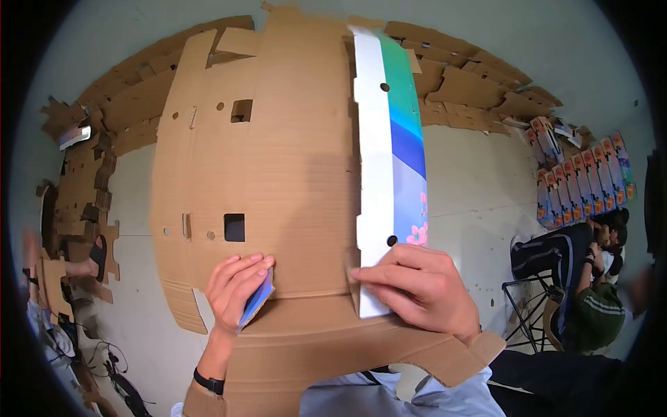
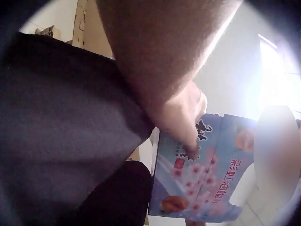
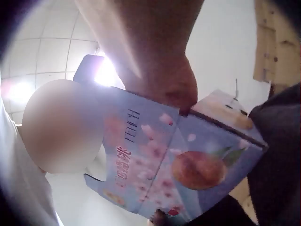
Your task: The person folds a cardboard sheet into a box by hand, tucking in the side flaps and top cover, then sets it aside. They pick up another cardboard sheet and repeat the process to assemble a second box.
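Note:
A large, partly folded cardboard carton lies in front of me with its plain brown inner face up. On its right a side panel stands folded up, white along one strip and printed green, blue and pink on the rest. My right hand pinches the near end of that panel between thumb and fingers. At the near left corner my left hand grips a small blue-edged flap. Both wrist views show the carton's printed outside from below, with a peach, blossoms and red lettering.
Stacked flat cardboard lines the far wall and the left side. Rows of printed cartons stand at right, near a seated person by a black-legged stool. Another person's foot and black cables are at left.

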The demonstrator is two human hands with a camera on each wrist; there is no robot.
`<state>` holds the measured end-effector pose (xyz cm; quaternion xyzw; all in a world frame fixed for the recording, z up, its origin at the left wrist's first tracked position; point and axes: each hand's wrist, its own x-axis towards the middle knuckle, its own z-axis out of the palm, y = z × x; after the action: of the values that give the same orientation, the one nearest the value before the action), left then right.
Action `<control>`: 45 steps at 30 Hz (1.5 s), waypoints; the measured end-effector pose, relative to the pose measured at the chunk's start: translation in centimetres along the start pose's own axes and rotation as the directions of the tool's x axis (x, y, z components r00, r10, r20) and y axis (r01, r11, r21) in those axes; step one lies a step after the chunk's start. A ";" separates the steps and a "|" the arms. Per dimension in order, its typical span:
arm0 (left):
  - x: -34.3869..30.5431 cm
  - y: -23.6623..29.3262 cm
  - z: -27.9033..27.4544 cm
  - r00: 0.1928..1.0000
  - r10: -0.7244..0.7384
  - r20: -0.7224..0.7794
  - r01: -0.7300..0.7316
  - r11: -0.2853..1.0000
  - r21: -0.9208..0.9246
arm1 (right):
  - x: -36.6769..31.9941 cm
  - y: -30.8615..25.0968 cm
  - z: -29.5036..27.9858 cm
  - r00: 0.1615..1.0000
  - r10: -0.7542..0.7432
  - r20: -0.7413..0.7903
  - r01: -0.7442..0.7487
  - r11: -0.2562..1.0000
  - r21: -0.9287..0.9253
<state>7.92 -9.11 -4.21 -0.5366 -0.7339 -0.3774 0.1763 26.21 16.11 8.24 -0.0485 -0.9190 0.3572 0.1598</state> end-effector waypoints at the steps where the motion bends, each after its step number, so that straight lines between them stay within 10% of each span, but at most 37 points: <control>1: -0.1 -0.2 -0.1 1.000 0.002 -0.004 -0.002 1.000 0.006 | 0.0 0.8 0.7 0.999 -0.037 -0.022 0.039 0.995 0.087; 4: -0.1 0.2 0.2 0.999 0.013 -0.045 -0.012 1.000 0.025 | -0.7 1.6 -0.1 0.997 -0.033 -0.075 0.017 0.979 -0.202; 7: 0.1 0.8 0.1 0.999 -0.027 -0.036 0.028 0.999 0.015 | -1.7 3.6 2.0 0.924 0.273 -0.268 -0.198 0.941 0.276; 9: 0.1 0.9 -0.1 1.000 -0.022 -0.004 0.022 1.000 0.015 | -1.7 3.6 4.0 0.782 0.559 -0.274 -0.216 0.657 0.722; 14: -0.8 1.1 -2.6 0.965 -0.166 0.205 0.127 0.973 0.193 | -2.8 2.7 4.2 0.743 0.663 -0.085 -0.323 0.467 0.823; 16: 0.6 2.7 -5.7 0.895 -0.298 0.333 0.129 0.885 0.447 | -3.0 2.7 4.1 0.736 0.673 -0.072 -0.336 0.456 0.824; 19: -0.7 2.1 -8.3 0.740 -0.632 0.229 0.500 0.745 0.441 | -3.6 4.0 4.7 0.757 0.636 -0.149 -0.312 0.552 0.773; 24: -5.9 -1.6 -13.1 0.342 -0.920 0.191 0.930 0.302 -0.212 | -2.3 3.3 3.6 0.762 0.642 -0.084 -0.301 0.466 0.832; 29: -5.1 1.2 -18.5 0.534 -0.780 0.327 0.720 0.217 -0.659 | -2.4 3.8 3.0 0.764 0.639 -0.090 -0.298 0.473 0.829; 33: -4.6 1.8 -20.0 0.773 -0.535 0.342 0.594 0.419 -0.687 | -3.1 4.4 2.8 0.760 0.637 -0.128 -0.286 0.505 0.814; 37: -3.3 4.0 -15.8 0.633 -0.773 -0.043 0.706 0.599 -0.379 | -3.9 3.9 3.2 0.737 0.659 -0.149 -0.250 0.471 0.846; 41: -2.2 0.8 -13.2 0.309 -0.944 0.112 0.800 0.195 -0.568 | -5.5 4.5 2.4 0.700 0.704 -0.123 -0.472 0.584 0.660; 45: -3.9 -1.7 -13.1 0.405 -0.903 0.141 0.886 0.350 -0.302 | -4.5 4.5 2.5 0.755 0.646 -0.111 -0.312 0.502 0.807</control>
<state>5.85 -21.62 1.17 -0.0609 -0.8275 -0.5423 -0.1323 29.56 16.90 2.26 -0.3094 -0.5813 0.7131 0.2405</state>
